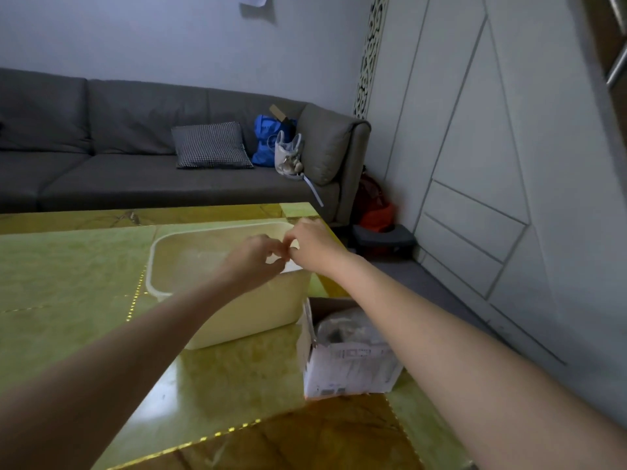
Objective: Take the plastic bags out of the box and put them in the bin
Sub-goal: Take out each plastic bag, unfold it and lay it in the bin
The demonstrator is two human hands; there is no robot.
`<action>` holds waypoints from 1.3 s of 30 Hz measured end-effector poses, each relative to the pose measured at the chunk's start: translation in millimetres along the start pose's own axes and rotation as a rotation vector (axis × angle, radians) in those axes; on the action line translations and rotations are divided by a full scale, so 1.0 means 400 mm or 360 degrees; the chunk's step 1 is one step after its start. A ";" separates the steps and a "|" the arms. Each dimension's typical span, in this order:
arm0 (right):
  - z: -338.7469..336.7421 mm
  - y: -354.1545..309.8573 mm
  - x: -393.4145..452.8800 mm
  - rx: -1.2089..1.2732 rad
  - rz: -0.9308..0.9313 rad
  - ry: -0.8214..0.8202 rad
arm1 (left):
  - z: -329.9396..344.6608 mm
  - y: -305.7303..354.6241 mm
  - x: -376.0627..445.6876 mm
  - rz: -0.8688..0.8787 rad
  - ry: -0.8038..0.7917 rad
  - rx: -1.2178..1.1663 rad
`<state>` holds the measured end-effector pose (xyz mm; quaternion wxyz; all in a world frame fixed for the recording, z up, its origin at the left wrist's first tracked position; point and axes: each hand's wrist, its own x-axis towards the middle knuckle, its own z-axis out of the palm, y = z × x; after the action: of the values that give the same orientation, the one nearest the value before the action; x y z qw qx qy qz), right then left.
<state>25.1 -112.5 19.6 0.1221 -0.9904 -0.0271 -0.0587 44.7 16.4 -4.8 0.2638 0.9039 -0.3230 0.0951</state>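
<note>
Cream plastic bin (237,320): stood on the desk (68,266), open top up; interior looked hazy, contents could not be told.
Cardboard box (349,371): white-labelled, stood just beside the bin's near right corner, close to the desk edge, top open.
Plastic bags (349,329): clear, crumpled, lay inside the box and rose to its opening.
Left hand (252,257): reached over the bin's right side, fingers curled toward the right hand; grip narrow.
Right hand (310,244): reached over the bin's far right corner, fingers curled, fingertips met those of the left hand.
Item between hands: something pale and thin showed at the fingertips, blurred; I could not tell whether either grip held it.
Desk surface: glossy green-gold, with dotted gold seams.
Sofa (135,157): grey, stood behind the desk against the wall.
Cushion (212,145): checked, leaned on the sofa seat.
Blue bag (266,140): sat at the sofa's right end, a pale bag (288,154) just beside it.
</note>
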 end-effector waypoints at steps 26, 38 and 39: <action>-0.131 0.109 -0.220 0.0291 0.0187 -0.0646 | 0.035 0.181 -0.062 0.0400 -0.0549 0.0451; -0.028 0.082 -0.287 -0.0426 0.0195 -0.0455 | 0.070 0.205 -0.116 0.0430 -0.0323 0.0672; -0.029 0.080 -0.286 -0.0443 0.0193 -0.0419 | 0.069 0.205 -0.117 0.0437 -0.0312 0.0657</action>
<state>-87.5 -150.6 9.1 -0.0174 -0.9967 0.0253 0.0755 -43.6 -26.9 -9.9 0.0261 0.8911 -0.4405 0.1057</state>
